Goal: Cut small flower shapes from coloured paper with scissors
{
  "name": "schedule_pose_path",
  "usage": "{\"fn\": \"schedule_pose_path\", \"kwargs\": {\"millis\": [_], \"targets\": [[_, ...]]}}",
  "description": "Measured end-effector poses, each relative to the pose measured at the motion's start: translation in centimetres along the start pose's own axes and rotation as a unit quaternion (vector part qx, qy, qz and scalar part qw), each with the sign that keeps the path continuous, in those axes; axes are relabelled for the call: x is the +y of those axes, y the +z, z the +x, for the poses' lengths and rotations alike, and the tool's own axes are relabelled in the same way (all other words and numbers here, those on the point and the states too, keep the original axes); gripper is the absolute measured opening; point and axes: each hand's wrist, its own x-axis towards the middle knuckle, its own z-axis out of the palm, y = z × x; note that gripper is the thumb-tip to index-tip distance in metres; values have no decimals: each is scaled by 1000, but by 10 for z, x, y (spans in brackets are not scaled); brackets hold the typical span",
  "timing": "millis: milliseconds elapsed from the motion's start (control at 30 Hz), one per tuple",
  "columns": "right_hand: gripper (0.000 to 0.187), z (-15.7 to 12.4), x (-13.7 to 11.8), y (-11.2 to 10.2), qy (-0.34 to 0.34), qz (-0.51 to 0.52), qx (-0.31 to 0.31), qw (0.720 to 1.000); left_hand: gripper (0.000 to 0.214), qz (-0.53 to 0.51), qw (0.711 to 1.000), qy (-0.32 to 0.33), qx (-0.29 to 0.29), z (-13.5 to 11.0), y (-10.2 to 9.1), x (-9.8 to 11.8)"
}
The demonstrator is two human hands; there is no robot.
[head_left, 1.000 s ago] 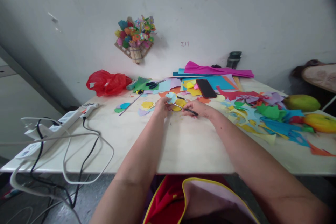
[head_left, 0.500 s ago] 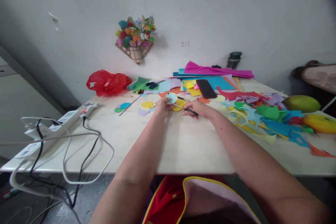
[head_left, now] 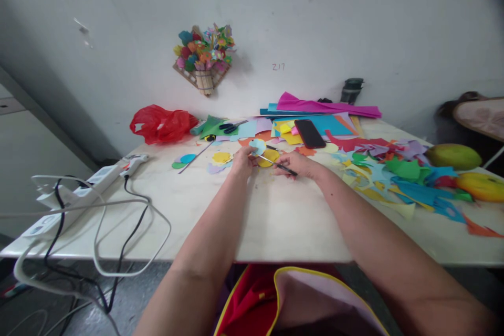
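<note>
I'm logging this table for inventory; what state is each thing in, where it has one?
Light blue paper: held in left hand
Dark-handled tool: gripped in right hand; open or shut unclear
Phone: lying flat, screen dark
Scissors: lying down; open or shut unclear
Red bag: crumpled
Paper scraps: loosely heaped
Power strip: on table, power unclear
Bouquet: mounted on wall
Dark cup: upright

On my feed, this looks like a paper-craft workspace: light-blue cut paper [head_left: 259, 145] at twelve o'clock on the table [head_left: 291, 220], coloured sheets [head_left: 340, 125] at one, scraps [head_left: 427, 194] at two, a flower arrangement [head_left: 205, 55] on the wall at eleven.
</note>
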Motion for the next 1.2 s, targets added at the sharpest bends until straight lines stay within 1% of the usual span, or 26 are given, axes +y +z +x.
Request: {"fn": "schedule_pose_path", "kwargs": {"millis": [233, 333, 400, 467, 533, 567, 667, 733, 833, 933, 1067, 1200], "targets": [[30, -3, -2, -4, 13, -18, -20, 1000, 20, -4, 1000, 21, -7, 3, -4, -1], [29, -6, -3, -9, 21, -19, -43, 999, 16, -24, 999, 27, -1, 4, -5, -1], [31, -8, -2, -13, 19, -6, -55, 998, 15, -36, 999, 27, 10, 5, -6, 1], [34, -8, -1, -17, 0, 28, -49, 998, 15, -45, 998, 27, 18, 5, -7, 2], [37, -6, 1, -17, -27, 80, -9, 996, 14, -52, 998, 26, 19, 4, -6, 3], [39, -4, 2, -15, -38, 111, 25, 993, 13, -57, 998, 27, 19, 3, -5, 3], [48, 4, 1, -6, -50, 206, 133, 968, 12, -70, 997, 33, 15, -1, 0, 1], [51, 8, -1, 3, -39, 251, 179, 950, 12, -75, 996, 42, 9, -5, 6, -2], [52, 12, -5, 15, -17, 292, 206, 934, 12, -69, 996, 49, -10, -12, 13, -7], [56, 14, -8, 23, -12, 324, 231, 917, 15, -57, 997, 42, -28, -17, 18, -13], [59, 18, -6, 26, -20, 348, 248, 904, 22, -38, 997, 35, -54, -20, 21, -19], [59, 24, -1, 26, -37, 366, 258, 893, 29, -21, 998, 30, -51, -23, 24, -21]]}}
